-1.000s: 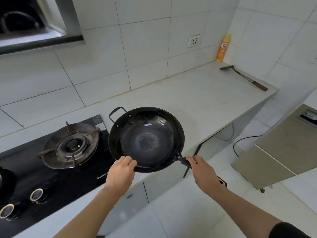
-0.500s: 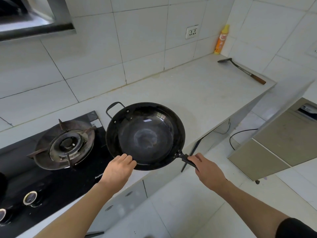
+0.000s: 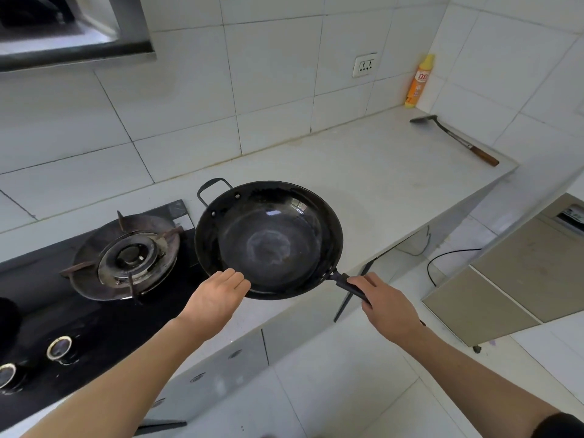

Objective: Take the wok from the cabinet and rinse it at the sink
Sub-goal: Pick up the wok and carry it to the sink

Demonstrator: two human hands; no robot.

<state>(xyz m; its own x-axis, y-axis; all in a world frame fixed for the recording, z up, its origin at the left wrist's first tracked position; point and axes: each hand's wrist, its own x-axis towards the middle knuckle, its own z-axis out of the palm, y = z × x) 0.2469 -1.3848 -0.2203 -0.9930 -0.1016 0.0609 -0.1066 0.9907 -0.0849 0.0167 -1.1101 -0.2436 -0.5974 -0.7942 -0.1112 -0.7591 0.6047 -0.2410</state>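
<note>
Black steel wok point(image 3: 268, 240) is held level over the front edge of the worktop point(image 3: 363, 172), just right of the burner point(image 3: 126, 257). Right hand point(image 3: 390, 306) has its grip closed round the long handle point(image 3: 347, 284), fingers curled over it. Left hand point(image 3: 218, 298) meets the near rim with fingers fairly straight; the fingertips go under the rim, so whether they hook it or only steady it from below cannot be told. The wok is out of the cabinet, and no sink shows in this view, so carrying and rinsing look yet to come.

Risks, as judgement: most of the weight probably hangs off one hand at the end of a long handle, so if the left hand drops away the bowl could tip forward or roll at the wrist. The small loop handle point(image 3: 215, 188) on the far side sticks out and could catch the burner's pan supports if the wok swings left. Swinging right, it could clip the spatula point(image 3: 455, 139) or bottle point(image 3: 420, 82) in the far corner, though both sit well apart from it. A cupboard door point(image 3: 350, 298) below the worktop stands ajar near the right hand and may snag a leg or the wok on turning away.
</note>
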